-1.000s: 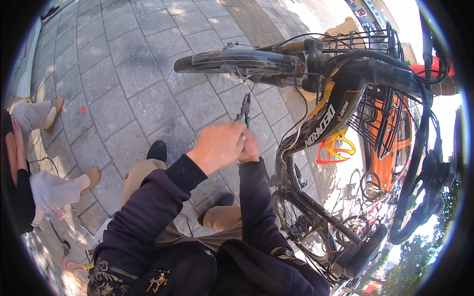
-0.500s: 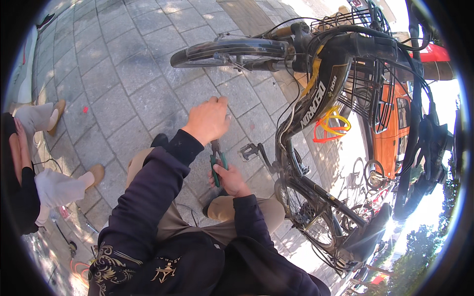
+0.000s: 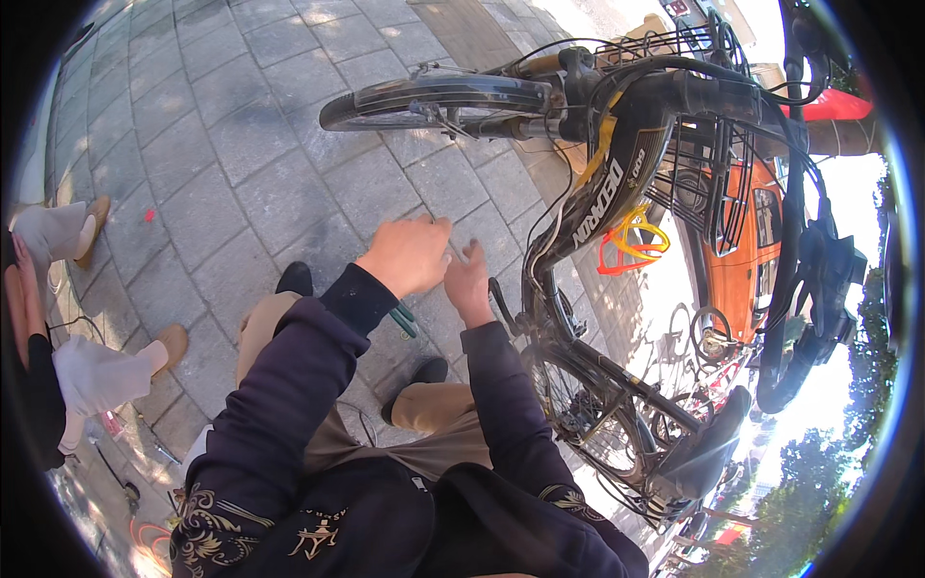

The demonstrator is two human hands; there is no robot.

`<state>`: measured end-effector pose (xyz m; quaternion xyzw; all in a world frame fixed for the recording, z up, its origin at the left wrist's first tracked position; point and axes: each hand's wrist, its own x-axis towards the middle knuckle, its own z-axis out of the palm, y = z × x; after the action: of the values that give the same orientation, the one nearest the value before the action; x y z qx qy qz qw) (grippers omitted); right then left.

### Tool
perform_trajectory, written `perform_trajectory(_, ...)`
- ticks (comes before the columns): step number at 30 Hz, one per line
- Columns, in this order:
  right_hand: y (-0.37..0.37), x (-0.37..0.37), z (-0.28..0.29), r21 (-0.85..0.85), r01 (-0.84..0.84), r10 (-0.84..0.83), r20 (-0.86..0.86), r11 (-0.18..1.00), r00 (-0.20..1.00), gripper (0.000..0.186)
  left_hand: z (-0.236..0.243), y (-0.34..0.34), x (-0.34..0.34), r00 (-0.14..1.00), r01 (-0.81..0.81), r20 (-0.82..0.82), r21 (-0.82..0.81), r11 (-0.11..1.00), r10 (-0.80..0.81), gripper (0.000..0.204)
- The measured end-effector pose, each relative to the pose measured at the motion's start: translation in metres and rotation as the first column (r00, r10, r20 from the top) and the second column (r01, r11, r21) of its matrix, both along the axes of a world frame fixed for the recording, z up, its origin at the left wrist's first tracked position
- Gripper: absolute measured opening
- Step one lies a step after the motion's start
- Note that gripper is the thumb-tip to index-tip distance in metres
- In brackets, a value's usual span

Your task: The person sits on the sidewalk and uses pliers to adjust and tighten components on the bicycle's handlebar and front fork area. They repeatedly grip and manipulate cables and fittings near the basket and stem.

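Observation:
My left hand (image 3: 409,254) is closed, its fingertips pressed together over the paving; whatever they may hold is too small to make out. Just to its right, my right hand (image 3: 469,281) is raised with finger and thumb partly stretched apart, and nothing shows in it. The two hands nearly meet. Below my left wrist, the green handle of a pair of pliers (image 3: 404,319) peeks out; the rest is hidden behind the sleeve, and I cannot tell what supports it. Beside my right hand stands a black bicycle (image 3: 617,183) with an orange and yellow bottle cage (image 3: 634,241).
The front wheel (image 3: 448,99) reaches across ahead of my hands. The rear wheel (image 3: 593,414) is close to my right arm. At the left sits a person in light trousers (image 3: 106,371). Cables and a tool lie on the paving (image 3: 241,144) or near it. An orange vehicle (image 3: 742,250) stands beyond the bicycle.
My right hand has let go of the pliers and moved up next to my left hand. The pliers now show mostly behind my left wrist. The view has shifted slightly.

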<state>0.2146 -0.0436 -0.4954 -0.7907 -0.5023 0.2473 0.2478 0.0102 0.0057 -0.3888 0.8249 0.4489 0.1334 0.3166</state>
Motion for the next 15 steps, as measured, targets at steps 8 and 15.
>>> perform_trajectory(8, 0.192, 0.106, 0.033, 0.599, 0.375, -0.419, -0.071, 0.708, 0.905, 0.071, 0.002, 0.008, -0.011, 0.999, 0.018, 0.032, 0.022, 1.0, -0.019, 0.041)
perform_trajectory(15, 0.192, 0.083, 0.065, 0.723, 0.15, -0.36, 0.144, 0.675, 0.922, 0.047, 0.005, 0.015, -0.021, 1.0, -0.001, 0.013, -0.035, 0.999, 0.001, 0.042)
